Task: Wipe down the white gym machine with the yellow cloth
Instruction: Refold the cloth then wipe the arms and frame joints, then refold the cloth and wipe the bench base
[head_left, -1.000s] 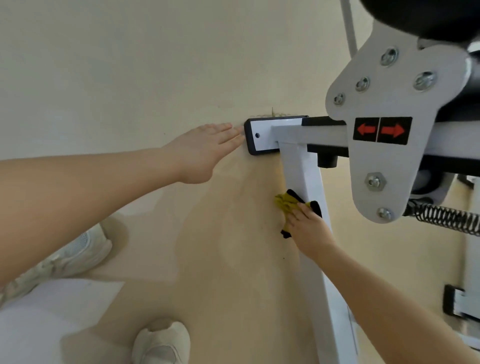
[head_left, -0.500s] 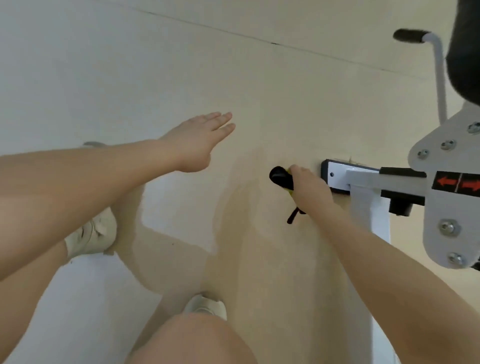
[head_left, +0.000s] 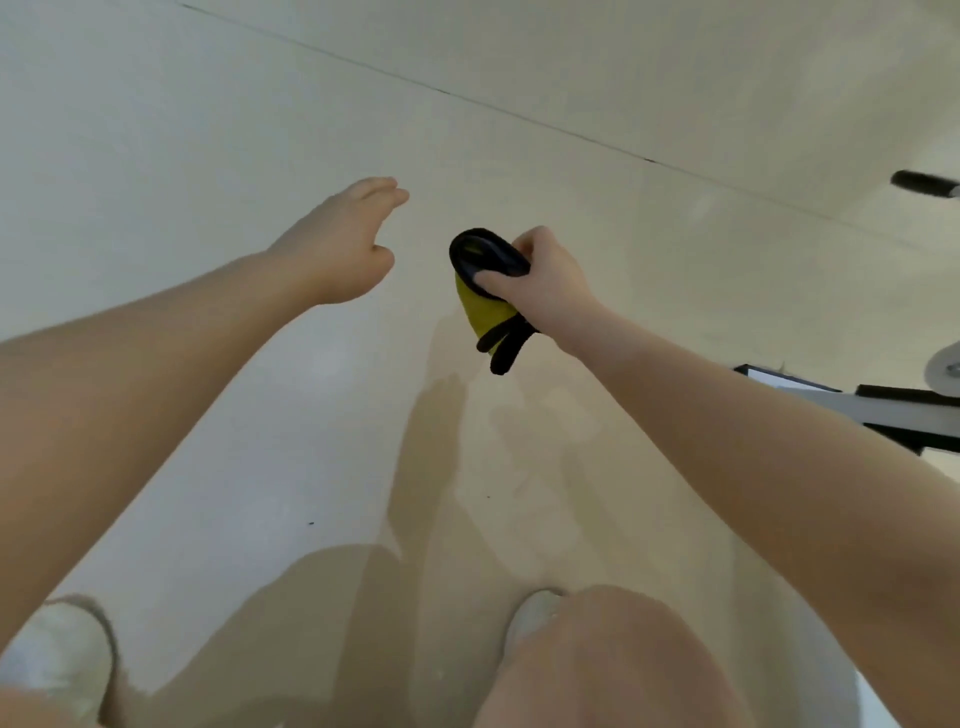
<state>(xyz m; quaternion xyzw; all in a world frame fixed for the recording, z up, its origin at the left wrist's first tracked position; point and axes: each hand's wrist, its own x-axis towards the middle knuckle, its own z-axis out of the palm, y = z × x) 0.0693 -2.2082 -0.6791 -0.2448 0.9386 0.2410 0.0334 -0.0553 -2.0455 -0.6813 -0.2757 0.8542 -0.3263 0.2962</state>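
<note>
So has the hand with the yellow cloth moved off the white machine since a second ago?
Yes. The right hand with the yellow cloth has come off the white machine and now sits left of it, over the floor.

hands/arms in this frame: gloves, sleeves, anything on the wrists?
Nothing worn that shows. The left hand and right hand are bare, no gloves. Both forearms are uncovered up to the frame edge, with no sleeve in view. No watch, band or ring can be seen on either wrist or on the fingers that show, and there are no markings.
</note>
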